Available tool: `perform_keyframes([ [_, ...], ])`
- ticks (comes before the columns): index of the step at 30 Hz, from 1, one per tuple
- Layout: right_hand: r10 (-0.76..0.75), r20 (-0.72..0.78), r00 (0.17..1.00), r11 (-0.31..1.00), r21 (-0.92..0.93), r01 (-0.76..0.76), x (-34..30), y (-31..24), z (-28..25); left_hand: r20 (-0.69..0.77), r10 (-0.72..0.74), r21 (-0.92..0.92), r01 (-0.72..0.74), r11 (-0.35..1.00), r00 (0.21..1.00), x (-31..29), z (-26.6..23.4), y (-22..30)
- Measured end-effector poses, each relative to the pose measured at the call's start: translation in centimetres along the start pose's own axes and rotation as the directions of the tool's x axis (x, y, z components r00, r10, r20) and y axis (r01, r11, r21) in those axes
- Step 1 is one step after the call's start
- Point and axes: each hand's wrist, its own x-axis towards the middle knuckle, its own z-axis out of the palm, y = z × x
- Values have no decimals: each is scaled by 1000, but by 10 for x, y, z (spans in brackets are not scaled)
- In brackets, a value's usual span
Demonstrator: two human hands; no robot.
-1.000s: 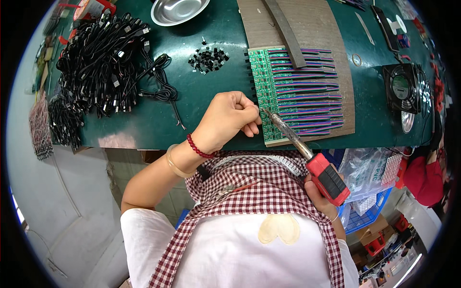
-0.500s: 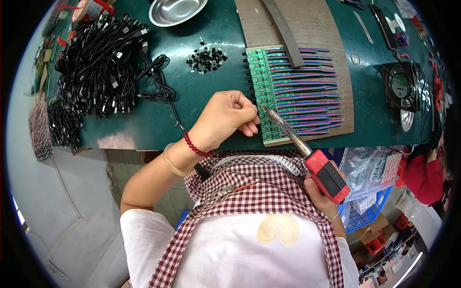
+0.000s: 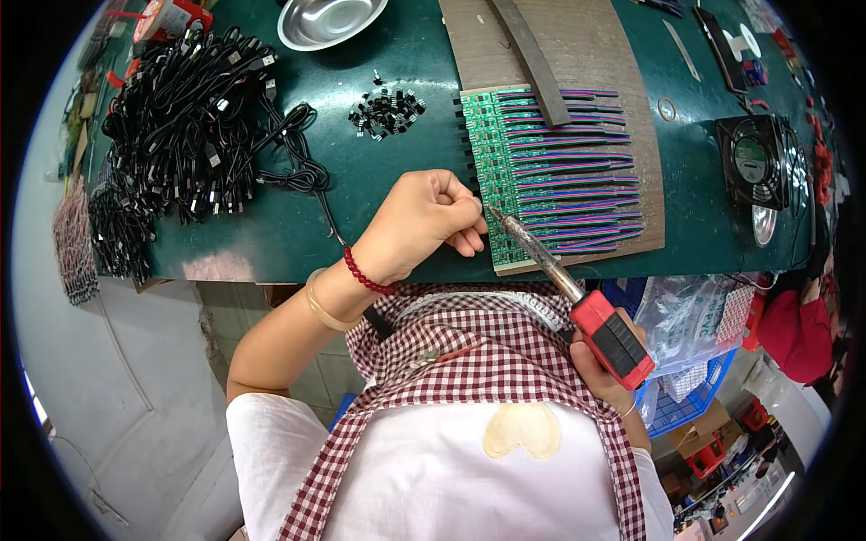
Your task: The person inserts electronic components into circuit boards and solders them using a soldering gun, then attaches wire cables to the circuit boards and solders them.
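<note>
My left hand (image 3: 431, 215) is closed in a pinch at the left edge of a panel of green circuit boards (image 3: 498, 171). Whatever lies between its fingertips is hidden. In my right hand (image 3: 595, 365) is a soldering iron (image 3: 612, 338) with a red and black handle, pointing up and left. Its tip is at the board edge beside my left fingertips; I cannot tell whether it touches a pad. Striped multicoloured wires (image 3: 577, 180) run rightward from the boards, and small black parts line their left edge. A metal bar (image 3: 532, 63) lies across the upper wires.
Left of the boards lie a loose heap of small black connectors (image 3: 386, 114) and a large pile of black cables (image 3: 194, 117); one cable reaches my left wrist. A metal bowl (image 3: 329, 22) stands behind. At right are a small fan (image 3: 753, 162) and a blue basket (image 3: 690, 410) below the table.
The soldering iron has shifted very slightly left and down, its tip drawing a little closer to my left fingertips. My left hand stays almost still.
</note>
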Motion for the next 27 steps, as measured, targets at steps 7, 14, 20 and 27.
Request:
perform_keyframes([
  [7,6,-38,999,996,84,-3,-7,8,4,14,0,10,-1,1000,1000,0,0,0],
  [14,42,-26,999,994,101,-39,-9,10,3,14,7,22,-8,1000,1000,1,-1,-1],
  [20,163,-46,985,978,139,-156,-21,13,6,12,10,10,-10,1000,1000,1,-1,0],
  [27,297,-112,948,919,302,-252,-27,19,3,5,27,51,-27,998,1000,-1,0,0],
])
